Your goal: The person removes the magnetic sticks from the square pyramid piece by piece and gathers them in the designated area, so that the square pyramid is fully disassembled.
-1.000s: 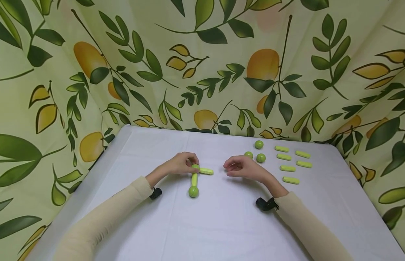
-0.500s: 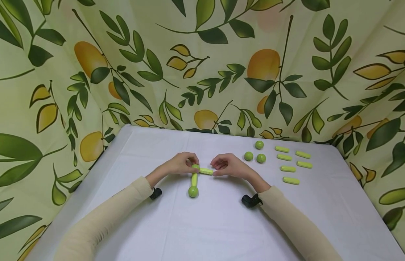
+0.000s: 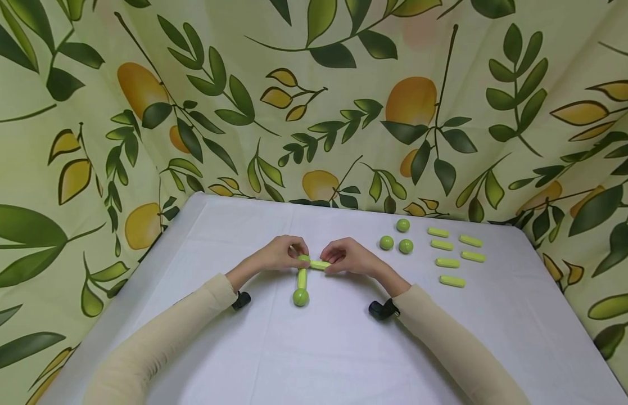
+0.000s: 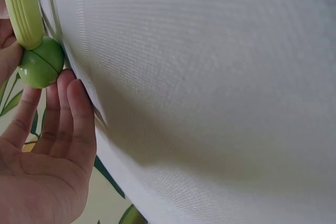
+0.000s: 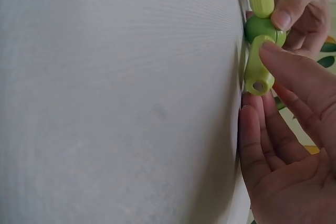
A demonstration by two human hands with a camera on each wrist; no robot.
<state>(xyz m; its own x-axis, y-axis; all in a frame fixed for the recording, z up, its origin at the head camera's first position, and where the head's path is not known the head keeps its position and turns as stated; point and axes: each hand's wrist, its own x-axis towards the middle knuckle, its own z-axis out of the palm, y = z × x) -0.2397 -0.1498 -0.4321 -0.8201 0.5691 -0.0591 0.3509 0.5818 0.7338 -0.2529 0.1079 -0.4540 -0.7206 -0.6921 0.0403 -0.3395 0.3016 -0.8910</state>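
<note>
My left hand [image 3: 280,253] pinches a green ball [image 4: 42,64] at the corner of a small assembly. From that ball one light-green rod [image 3: 302,279] runs toward the near side, ending in a second green ball [image 3: 301,297]. Another light-green rod [image 5: 258,66] points right from the corner ball, its free end showing a round hole in the right wrist view. My right hand [image 3: 351,256] holds this rod between thumb and fingers. How firmly the rod sits against the ball cannot be told.
Three loose green balls [image 3: 403,225] lie at the back right of the white-covered table [image 3: 314,354]. Beside them lie several light-green rods [image 3: 452,281]. A patterned curtain [image 3: 344,101] stands behind and around the table.
My right hand has moved left from near the loose balls to the rod on the right and now grips it. The left hand has stayed on the corner ball.
</note>
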